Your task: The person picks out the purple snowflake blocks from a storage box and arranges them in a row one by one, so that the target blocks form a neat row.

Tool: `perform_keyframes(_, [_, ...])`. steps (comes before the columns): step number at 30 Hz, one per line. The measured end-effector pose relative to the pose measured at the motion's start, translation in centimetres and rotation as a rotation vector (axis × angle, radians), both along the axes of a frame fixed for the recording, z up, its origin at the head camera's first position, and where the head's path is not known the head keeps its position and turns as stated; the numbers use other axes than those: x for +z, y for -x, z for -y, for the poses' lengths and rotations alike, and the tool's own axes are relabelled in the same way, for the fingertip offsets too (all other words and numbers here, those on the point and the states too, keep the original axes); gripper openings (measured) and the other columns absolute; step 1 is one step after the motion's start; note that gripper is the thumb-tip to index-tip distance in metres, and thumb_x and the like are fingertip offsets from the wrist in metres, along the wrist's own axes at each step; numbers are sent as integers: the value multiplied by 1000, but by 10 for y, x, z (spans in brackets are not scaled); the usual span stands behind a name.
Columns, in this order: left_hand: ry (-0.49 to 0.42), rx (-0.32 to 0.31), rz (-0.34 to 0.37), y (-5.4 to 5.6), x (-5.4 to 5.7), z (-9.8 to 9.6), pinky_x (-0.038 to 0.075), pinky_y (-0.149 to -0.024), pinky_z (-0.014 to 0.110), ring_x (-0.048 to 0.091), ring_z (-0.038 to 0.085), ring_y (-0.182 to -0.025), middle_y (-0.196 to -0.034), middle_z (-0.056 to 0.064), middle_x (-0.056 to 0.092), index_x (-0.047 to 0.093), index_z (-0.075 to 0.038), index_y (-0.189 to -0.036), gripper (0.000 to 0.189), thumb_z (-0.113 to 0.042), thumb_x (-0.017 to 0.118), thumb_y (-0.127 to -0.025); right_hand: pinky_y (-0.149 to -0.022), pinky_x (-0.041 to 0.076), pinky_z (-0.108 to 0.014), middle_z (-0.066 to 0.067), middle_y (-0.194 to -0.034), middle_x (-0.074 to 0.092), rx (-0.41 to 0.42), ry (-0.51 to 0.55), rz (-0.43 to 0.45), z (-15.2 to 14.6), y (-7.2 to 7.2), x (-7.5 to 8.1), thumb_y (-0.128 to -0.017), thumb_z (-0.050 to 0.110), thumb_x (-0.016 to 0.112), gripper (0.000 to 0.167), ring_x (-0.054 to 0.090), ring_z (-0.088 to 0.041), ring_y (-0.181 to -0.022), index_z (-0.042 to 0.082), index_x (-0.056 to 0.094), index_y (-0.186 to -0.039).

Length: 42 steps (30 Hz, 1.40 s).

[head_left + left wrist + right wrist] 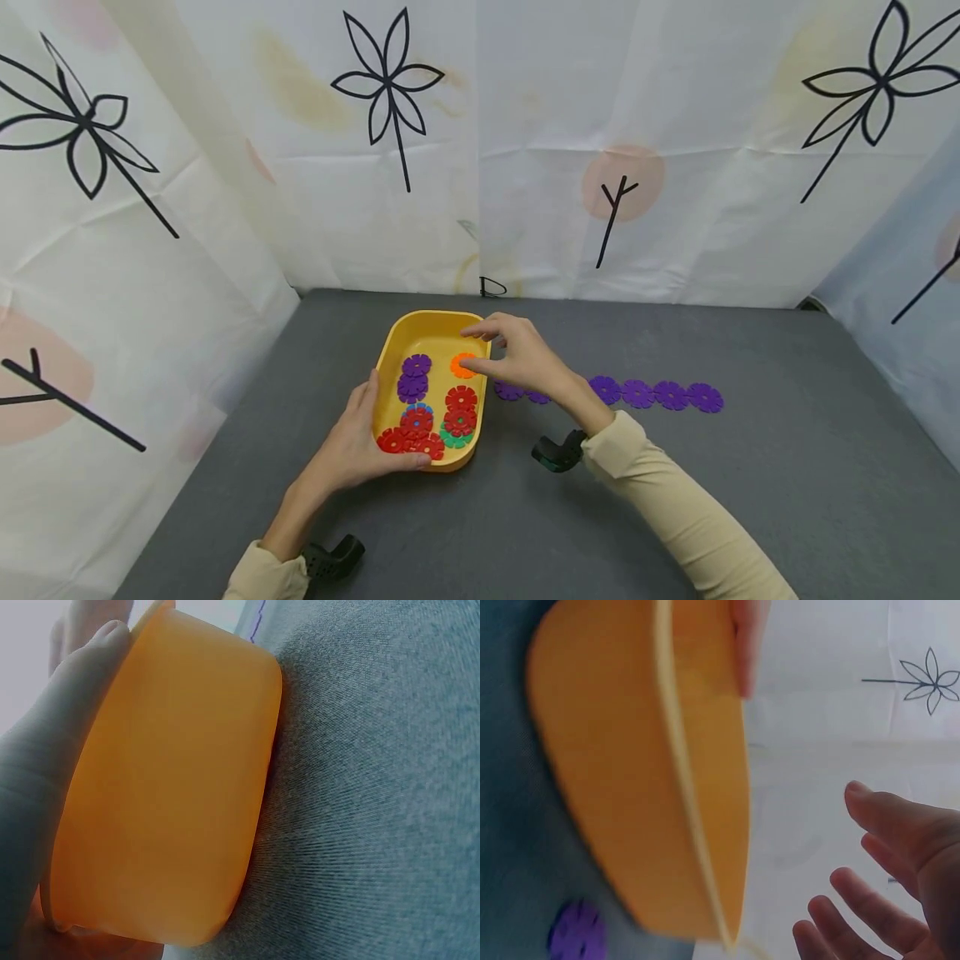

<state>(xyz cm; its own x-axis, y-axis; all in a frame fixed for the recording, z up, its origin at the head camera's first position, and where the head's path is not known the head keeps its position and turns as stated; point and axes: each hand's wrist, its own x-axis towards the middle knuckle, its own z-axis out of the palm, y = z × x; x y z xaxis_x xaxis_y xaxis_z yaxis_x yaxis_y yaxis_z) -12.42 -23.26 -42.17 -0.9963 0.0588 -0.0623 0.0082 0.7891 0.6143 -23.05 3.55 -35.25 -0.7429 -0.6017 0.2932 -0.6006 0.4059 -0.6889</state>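
Observation:
A yellow plastic tray stands on the table, with flower-shaped discs lying in it. My left hand grips its near left corner, thumb along the near rim and fingers against the left side. In the left wrist view the thumb lies along the rim of the tray. Over the tray's right side is my right hand, thumb and fingers spread apart and holding nothing. An orange disc lies beneath it, partly covered by the thumb. Purple discs, red discs and a green disc also lie inside.
A row of purple flower discs stretches to the right of the tray on the grey table, partly behind my right wrist. White cloth with flower drawings hangs behind and at the sides.

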Motion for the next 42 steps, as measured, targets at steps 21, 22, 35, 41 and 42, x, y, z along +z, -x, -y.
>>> perform_keyframes(21, [-12, -21, -23, 0, -2, 2, 43, -112, 64, 43, 44, -140, -164, 24, 20, -4, -6, -164, 142, -62, 86, -71, -101, 56, -48, -18, -126, 72, 26, 233, 202, 91, 12, -16, -96, 18, 71, 32, 68, -34, -115, 0, 71, -124])
perform_keyframes(22, [-10, -21, -25, 0, -2, 2, 43, -112, 64, 43, 44, -140, -164, 24, 20, -4, -6, -164, 142, -62, 86, -70, -101, 57, -46, -18, -125, 72, 17, 228, 208, 93, 12, -19, -97, 18, 71, 32, 68, -34, -114, 1, 72, -124])
perform_keyframes(35, [2, -23, -49, 0, -2, 1, 47, -110, 62, 47, 43, -136, -162, 24, 23, -2, -4, -164, 141, -62, 87, -70, -106, 53, -43, -14, -123, 74, 17, -106, 85, 98, 19, -59, -93, 16, 76, 36, 63, -32, -119, 2, 72, -126])
perform_keyframes(41, [0, -27, -43, -1, -2, 1, 46, -110, 62, 46, 44, -137, -163, 24, 21, -3, -5, -164, 141, -62, 86, -71, -111, 51, -36, -12, -135, 69, 85, -334, 29, 102, 18, -63, -93, 24, 77, 46, 64, -26, -124, 5, 67, -134])
perform_keyframes(42, [0, -26, -41, -1, -2, 1, 45, -111, 62, 46, 44, -138, -164, 24, 21, -3, -5, -164, 141, -62, 86, -71, -111, 50, -35, -12, -138, 67, 91, -364, 22, 102, 17, -63, -93, 25, 77, 47, 64, -26, -125, 5, 67, -134])
